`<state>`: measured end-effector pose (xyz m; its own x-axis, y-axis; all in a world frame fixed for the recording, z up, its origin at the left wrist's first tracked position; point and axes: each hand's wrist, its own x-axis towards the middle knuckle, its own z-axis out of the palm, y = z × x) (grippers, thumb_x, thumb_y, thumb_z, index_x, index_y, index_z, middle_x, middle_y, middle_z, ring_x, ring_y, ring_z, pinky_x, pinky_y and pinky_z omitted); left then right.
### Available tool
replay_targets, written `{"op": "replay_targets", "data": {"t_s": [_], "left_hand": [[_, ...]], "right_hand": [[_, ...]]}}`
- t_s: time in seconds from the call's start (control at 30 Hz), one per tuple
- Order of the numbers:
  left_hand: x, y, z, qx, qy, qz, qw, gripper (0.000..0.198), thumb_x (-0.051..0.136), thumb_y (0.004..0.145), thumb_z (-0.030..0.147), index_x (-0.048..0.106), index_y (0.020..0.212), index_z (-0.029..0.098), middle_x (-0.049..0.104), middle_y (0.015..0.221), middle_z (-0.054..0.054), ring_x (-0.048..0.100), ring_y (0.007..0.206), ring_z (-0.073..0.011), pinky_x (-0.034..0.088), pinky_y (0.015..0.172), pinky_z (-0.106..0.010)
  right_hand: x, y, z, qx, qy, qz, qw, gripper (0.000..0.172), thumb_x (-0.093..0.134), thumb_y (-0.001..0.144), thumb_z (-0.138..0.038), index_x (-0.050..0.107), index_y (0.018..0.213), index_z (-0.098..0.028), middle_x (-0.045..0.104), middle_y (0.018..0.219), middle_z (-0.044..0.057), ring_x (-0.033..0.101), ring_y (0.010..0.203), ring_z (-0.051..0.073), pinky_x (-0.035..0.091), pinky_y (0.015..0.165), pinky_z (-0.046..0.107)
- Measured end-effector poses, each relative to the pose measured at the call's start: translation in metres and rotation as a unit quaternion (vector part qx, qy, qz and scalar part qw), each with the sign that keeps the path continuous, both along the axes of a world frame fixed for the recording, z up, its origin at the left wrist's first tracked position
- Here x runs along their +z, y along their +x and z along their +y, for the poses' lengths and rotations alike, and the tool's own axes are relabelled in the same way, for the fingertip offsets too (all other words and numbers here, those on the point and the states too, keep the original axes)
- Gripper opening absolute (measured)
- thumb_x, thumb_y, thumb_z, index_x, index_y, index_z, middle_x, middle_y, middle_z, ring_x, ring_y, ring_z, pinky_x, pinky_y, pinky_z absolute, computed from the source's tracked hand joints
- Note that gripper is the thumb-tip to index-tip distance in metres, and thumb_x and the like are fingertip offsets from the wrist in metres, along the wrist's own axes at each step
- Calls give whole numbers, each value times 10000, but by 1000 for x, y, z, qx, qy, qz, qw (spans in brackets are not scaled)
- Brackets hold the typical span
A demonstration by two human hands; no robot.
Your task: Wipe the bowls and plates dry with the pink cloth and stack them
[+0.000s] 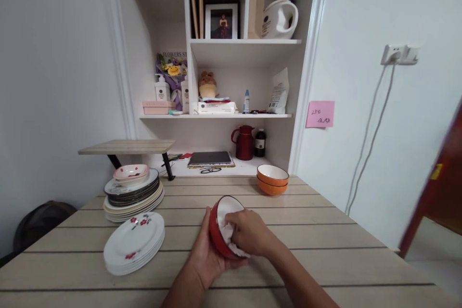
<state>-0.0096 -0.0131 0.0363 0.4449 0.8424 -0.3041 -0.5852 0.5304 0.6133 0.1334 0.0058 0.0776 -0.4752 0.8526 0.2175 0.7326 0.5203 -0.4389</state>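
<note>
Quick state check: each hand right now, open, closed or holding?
Left hand: holding the tilted red bowl.
Right hand: holding a white cloth or tissue inside the bowl.

Walls (361, 9) were white, under soft, even light. A white shelf unit (245, 50) stood behind a pale slatted table (325, 260); a low stand (126, 147) occupied the table's left rear. Right wall carried a socket (393, 54), hanging cable (377, 130) and pink note (320, 114). Far right: reddish-brown door frame (431, 195), pale floor (433, 269) visible.
</note>
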Motion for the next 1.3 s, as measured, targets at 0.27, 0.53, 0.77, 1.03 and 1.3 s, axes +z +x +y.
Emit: {"op": "replay_targets", "data": {"t_s": [0.27, 0.53, 0.77, 1.03, 1.3], "left_hand": [[-3, 0, 0, -1, 10, -44, 999, 653, 475, 865, 691, 674, 1123, 124, 766, 859, -136, 709, 675, -270, 575, 613, -418], [-5, 0, 3, -15, 11, -36, 999, 688, 474, 848, 716, 660, 1152, 128, 765, 877, -146, 711, 714, -291, 573, 649, -457], [-4, 2, 0, -18, -18, -44, 999, 692, 491, 837, 720, 643, 1182, 140, 763, 903, -154, 722, 781, -322, 581, 633, -442], [1, 0, -1, 3, -5, -56, 998, 707, 465, 856, 712, 648, 1177, 110, 763, 857, -159, 719, 734, -298, 585, 628, -434], [-1, 5, -3, 13, -7, -40, 999, 659, 480, 859, 692, 677, 1108, 115, 760, 812, -146, 710, 667, -288, 576, 577, -418]], "right_hand": [[6, 6, -5, 194, -121, 239, 944, 433, 570, 732, -121, 554, 1144, -253, 528, 1081, 19, 528, 988, 179, 445, 852, 279], [-4, -2, -2, 32, 41, -54, 997, 408, 578, 712, -110, 566, 1095, -248, 587, 1038, 37, 576, 826, 191, 375, 676, 271], [7, -4, 4, -121, 161, -76, 977, 149, 550, 879, -229, 639, 987, -282, 589, 1032, 14, 574, 743, 146, 244, 561, 275], [6, 9, 1, -39, 94, -134, 986, 197, 563, 699, -82, 658, 791, -228, 642, 884, 12, 557, 648, 136, 239, 551, 262], [2, -10, -5, 85, -210, 362, 904, 216, 574, 615, -135, 552, 817, -208, 559, 679, -49, 510, 612, 135, 390, 552, 215]]}}
